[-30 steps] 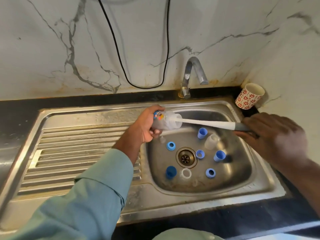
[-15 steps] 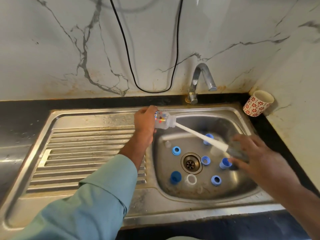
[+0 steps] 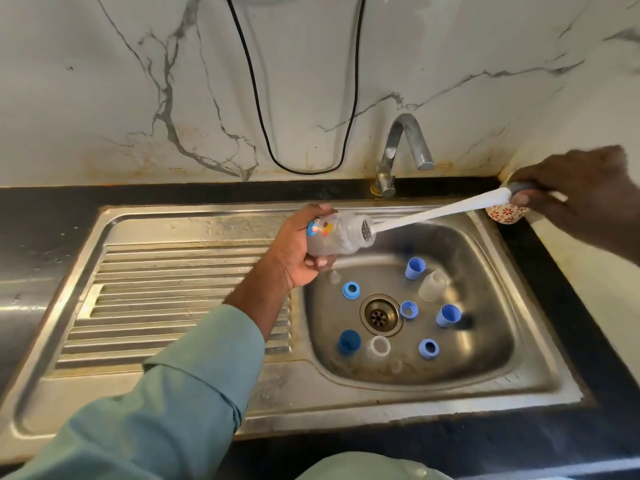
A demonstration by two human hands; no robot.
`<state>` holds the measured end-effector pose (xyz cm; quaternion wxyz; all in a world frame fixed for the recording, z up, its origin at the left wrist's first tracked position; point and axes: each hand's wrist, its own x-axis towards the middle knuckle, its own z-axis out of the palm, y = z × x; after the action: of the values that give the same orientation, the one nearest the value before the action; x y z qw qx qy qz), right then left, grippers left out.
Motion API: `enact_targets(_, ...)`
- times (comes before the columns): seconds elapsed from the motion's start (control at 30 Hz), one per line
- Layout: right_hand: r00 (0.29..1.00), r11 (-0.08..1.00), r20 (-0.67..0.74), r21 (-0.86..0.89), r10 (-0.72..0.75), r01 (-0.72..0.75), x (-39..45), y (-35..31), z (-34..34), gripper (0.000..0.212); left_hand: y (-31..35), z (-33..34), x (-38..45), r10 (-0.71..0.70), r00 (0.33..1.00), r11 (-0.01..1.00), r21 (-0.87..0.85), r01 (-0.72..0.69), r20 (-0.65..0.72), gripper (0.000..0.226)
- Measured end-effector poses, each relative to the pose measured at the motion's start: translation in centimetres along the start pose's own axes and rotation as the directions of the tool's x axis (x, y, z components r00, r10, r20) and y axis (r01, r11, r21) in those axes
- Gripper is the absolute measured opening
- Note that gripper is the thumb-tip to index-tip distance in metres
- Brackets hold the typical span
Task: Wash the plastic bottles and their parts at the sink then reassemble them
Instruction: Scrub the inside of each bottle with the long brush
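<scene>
Since half a second ago the right hand (image 3: 585, 199) has swung up and back, from low over the basin to above the sink's back right corner, and the brush (image 3: 436, 213) has come with it: its white shaft now slopes up to the right, where it earlier pointed down into the basin. The left hand (image 3: 298, 251) has stayed at the basin's back left edge, its fingers curled round the bottle (image 3: 341, 237), which lies on its side with the mouth toward the right. The brush head sits just inside that mouth. The right hand's fingers are closed round the brush's grey grip.

The bottle is clear, cloudy plastic, cylindrical, with a small coloured print near its base. The loose parts lie as before on the floor of the sink (image 3: 540, 375): blue rings (image 3: 350, 290), short blue caps (image 3: 415, 268) and (image 3: 448, 315), a darker blue cap (image 3: 348, 342) near the front left, and frosted clear pieces (image 3: 431, 285) and (image 3: 380, 346), all scattered round the round metal drain (image 3: 380, 315).

The sink is dull, scratched steel with a ribbed draining board (image 3: 166, 306) on its left. A curved chrome tap (image 3: 403, 150) stands at the back edge. A white cup (image 3: 505, 213) with red flowers is partly hidden behind the right hand
</scene>
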<state>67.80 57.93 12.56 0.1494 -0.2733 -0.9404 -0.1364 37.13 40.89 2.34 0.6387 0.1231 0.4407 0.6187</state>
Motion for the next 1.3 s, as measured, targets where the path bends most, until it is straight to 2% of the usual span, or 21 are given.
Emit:
enact_targets(0.03, 0.994, 0.985, 0.053, 0.138, 0.097, -0.104, -0.5, -0.8, 1.1, 0.053, 0.0, 0.1, 0.1, 0.032, 0.998, 0.997, -0.074, -0.035, -0.047, 0.026)
enact_targets(0.1, 0.929, 0.861, 0.239, 0.365, 0.282, -0.355, -1.7, -3.0, 3.3, 0.045, -0.4, 0.3, 0.6, 0.051, 0.979, 0.978, -0.187, -0.089, -0.195, 0.025)
enact_targets(0.17, 0.792, 0.681, 0.504, 0.446, 0.345, -0.580, -3.2, -6.2, 5.5, 0.030, -0.7, 0.1, 1.0, 0.009, 0.922, 0.962, -0.248, -0.114, -0.387, 0.019)
enact_targets(0.27, 0.594, 0.370, 0.723, 0.475, 0.354, -0.798, -5.3, -11.9, 7.5, 0.034, -0.9, -0.8, 1.1, -0.018, 0.795, 0.953, -0.250, -0.169, -0.606, 0.012)
enact_targets(0.33, 0.367, 0.114, 0.886, 0.349, 0.285, -0.930, -6.3, -14.8, 7.7, 0.044, -0.9, -1.7, 1.2, 0.018, 0.714, 0.960, -0.186, -0.207, -0.700, 0.013)
enact_targets(0.37, 0.255, 0.002, 0.950, 0.259, 0.178, -0.966, -6.7, -15.9, 7.4, 0.051, -0.9, -2.2, 1.3, 0.061, 0.684, 0.964, -0.135, -0.229, -0.727, 0.013)
enact_targets(0.4, 0.179, -0.089, 0.982, 0.184, 0.058, -0.979, -7.0, -16.8, 6.9, 0.055, -0.9, -2.6, 1.4, 0.117, 0.660, 0.962, -0.079, -0.260, -0.742, 0.013)
enact_targets(0.43, 0.149, -0.138, 0.988, 0.144, -0.029, -0.980, -7.3, -17.4, 6.4, 0.057, -0.9, -2.8, 1.5, 0.178, 0.643, 0.958, -0.020, -0.288, -0.745, 0.014)
enact_targets(0.47, 0.143, -0.139, 0.988, 0.134, -0.060, -0.981, -7.2, -17.8, 5.8, 0.058, -0.9, -3.0, 1.5, 0.232, 0.634, 0.953, 0.040, -0.302, -0.738, 0.016)
enact_targets(0.53, 0.178, -0.015, 0.984, 0.179, 0.019, -0.984, -6.7, -17.9, 4.8, 0.055, -0.6, -3.3, 1.5, 0.297, 0.626, 0.946, 0.133, -0.296, -0.721, 0.019)
enact_targets(0.6, 0.321, 0.184, 0.932, 0.291, 0.167, -0.939, -5.9, -17.5, 4.1, 0.036, -0.3, -3.5, 1.6, 0.325, 0.632, 0.942, 0.182, -0.282, -0.703, 0.019)
enact_targets(0.7, 0.626, 0.590, 0.717, 0.373, 0.306, -0.716, -4.9, -16.2, 3.3, 0.026, -0.2, -3.9, 1.8, 0.404, 0.629, 0.915, 0.303, -0.267, -0.664, 0.022)
enact_targets(0.77, 0.744, 0.779, 0.571, 0.265, 0.347, -0.568, -4.3, -15.7, 2.5, 0.022, -0.1, -4.1, 1.7, 0.463, 0.627, 0.883, 0.387, -0.266, -0.627, 0.024)
enact_targets(0.83, 0.795, 0.853, 0.494, 0.181, 0.352, -0.490, -4.0, -15.2, 2.3, 0.024, 0.1, -4.2, 1.5, 0.495, 0.621, 0.866, 0.404, -0.294, -0.608, 0.024)
enact_targets(0.9, 0.750, 0.783, 0.550, 0.254, 0.366, -0.568, -3.9, -15.1, 2.4, 0.025, 0.3, -3.9, 1.4, 0.546, 0.605, 0.836, 0.415, -0.359, -0.580, 0.023)
enact_targets(0.93, 0.695, 0.677, 0.616, 0.333, 0.370, -0.656, -3.8, -15.3, 2.4, 0.026, 0.4, -3.6, 1.2, 0.576, 0.591, 0.817, 0.424, -0.391, -0.565, 0.021)
enact_targets(1.03, 0.439, 0.098, 0.864, 0.429, 0.245, -0.898, -4.2, -16.3, 1.7, 0.033, 0.6, -3.0, 1.2, 0.651, 0.531, 0.759, 0.452, -0.469, -0.543, 0.013)
enact_targets(1.1, 0.332, -0.169, 0.940, 0.340, 0.077, -0.925, -5.0, -16.5, 1.0, 0.038, 0.3, -2.8, 1.4, 0.685, 0.492, 0.728, 0.467, -0.503, -0.538, 0.011)
enact_targets(1.2, 0.323, -0.293, 0.946, 0.302, -0.025, -0.907, -5.6, -16.3, 0.5, 0.038, 0.1, -2.4, 1.6, 0.711, 0.472, 0.700, 0.466, -0.541, -0.521, 0.011)
enact_targets(1.27, 0.356, -0.260, 0.934, 0.352, 0.031, -0.899, -5.7, -15.7, 0.6, 0.034, 0.3, -1.6, 1.7, 0.680, 0.509, 0.727, 0.393, -0.563, -0.527, 0.010)
enact_targets(1.3, 0.384, -0.203, 0.920, 0.393, 0.086, -0.897, -5.7, -15.5, 0.7, 0.031, 0.5, -1.1, 1.7, 0.634, 0.559, 0.764, 0.320, -0.560, -0.535, 0.009)
